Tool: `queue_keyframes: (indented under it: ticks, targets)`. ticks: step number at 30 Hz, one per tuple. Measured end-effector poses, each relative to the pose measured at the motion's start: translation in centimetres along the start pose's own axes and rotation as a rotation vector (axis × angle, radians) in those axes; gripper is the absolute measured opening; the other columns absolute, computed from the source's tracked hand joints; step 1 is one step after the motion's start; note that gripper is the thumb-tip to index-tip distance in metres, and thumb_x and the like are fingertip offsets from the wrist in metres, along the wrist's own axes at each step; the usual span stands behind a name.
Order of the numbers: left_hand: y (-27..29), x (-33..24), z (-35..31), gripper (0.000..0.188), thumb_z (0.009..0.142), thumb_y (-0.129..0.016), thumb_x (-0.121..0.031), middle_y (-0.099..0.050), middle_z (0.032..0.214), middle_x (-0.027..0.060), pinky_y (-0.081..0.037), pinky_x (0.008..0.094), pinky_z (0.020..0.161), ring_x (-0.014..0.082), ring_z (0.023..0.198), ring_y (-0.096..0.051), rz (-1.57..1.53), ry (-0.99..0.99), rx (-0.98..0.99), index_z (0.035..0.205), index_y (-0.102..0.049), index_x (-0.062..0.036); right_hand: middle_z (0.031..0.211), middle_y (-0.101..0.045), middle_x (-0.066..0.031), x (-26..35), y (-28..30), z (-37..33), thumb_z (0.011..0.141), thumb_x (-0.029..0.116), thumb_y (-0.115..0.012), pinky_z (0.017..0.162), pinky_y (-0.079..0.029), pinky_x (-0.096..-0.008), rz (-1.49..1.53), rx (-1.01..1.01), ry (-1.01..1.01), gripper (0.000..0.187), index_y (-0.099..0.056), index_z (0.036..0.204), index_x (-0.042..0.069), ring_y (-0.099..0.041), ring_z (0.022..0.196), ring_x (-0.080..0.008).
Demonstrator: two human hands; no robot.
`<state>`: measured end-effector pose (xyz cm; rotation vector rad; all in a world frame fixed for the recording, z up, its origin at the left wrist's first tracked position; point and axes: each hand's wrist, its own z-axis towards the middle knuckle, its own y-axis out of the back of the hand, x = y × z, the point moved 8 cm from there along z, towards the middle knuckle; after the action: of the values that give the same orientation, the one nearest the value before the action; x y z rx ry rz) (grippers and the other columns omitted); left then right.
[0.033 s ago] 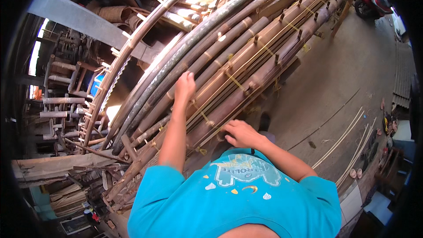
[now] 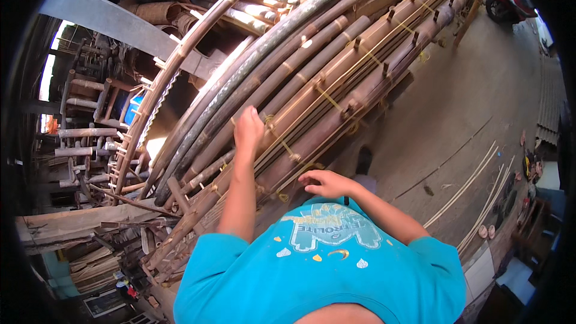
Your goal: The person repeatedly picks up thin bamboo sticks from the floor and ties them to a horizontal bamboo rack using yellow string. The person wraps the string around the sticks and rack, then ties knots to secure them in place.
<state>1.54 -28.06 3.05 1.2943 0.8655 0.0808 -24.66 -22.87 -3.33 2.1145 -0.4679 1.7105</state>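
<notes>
Two long brown bamboo poles, an inner one (image 2: 345,64) and an outer one (image 2: 367,90), run side by side from lower left to upper right, with thin split strips (image 2: 300,126) between them. Short dark pegs stand up along both, and a yellowish tie (image 2: 282,140) crosses from one to the other. Over the inner pole, near this tie, my left hand (image 2: 248,129) is closed with its fingers curled; what it may hold is hidden. My right hand (image 2: 327,183) hovers on the near side of the outer pole, fingers loosely bent and apart, holding nothing visible.
Thicker bamboo poles (image 2: 264,93) lie beyond the pair. A curved pole with pegs (image 2: 180,63) arches at the left, near stacked bamboo frames (image 2: 84,135). Pale strips (image 2: 465,186) and sandals (image 2: 487,231) lie on the floor at right; a red motorcycle (image 2: 509,1) stands far right.
My left hand has come slightly lower and its fingers have curled in more. My right hand has drawn back a little from the outer pole. The view has shifted slightly.
</notes>
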Motion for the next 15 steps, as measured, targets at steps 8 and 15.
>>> queue_keyframes:
  ticks: [8, 15]
  targets:
    - [-3.6, 1.7, -8.1, 0.026, 0.092, -0.063, -0.026, -0.066, 0.104, 0.0189, -0.048, 0.0437, 0.086, 0.0313, 0.102, -0.063, -0.078, -0.066, 0.202, 0.105, -0.058, -0.0030, 0.078, -0.061, -0.0039, 9.8, -3.8, 7.9, 0.098, 0.022, -0.048, 0.074, -0.050, -0.0343, 0.844, -0.674, 0.302, 0.022, -0.061, 0.088, 0.007, -0.060, 0.075, -0.0179]
    - [-3.5, 3.2, -7.4, 0.032, 0.099, -0.049, -0.033, -0.067, 0.105, 0.0216, -0.049, 0.0460, 0.084, 0.0401, 0.098, -0.064, -0.231, -0.082, 0.187, 0.112, -0.066, -0.0099, 0.111, -0.065, -0.0222, 9.6, 0.2, 20.7, 0.100, 0.058, -0.035, 0.096, -0.038, -0.0532, -1.057, -0.213, 0.072, 0.065, -0.073, 0.103, 0.007, -0.057, 0.111, -0.0340]
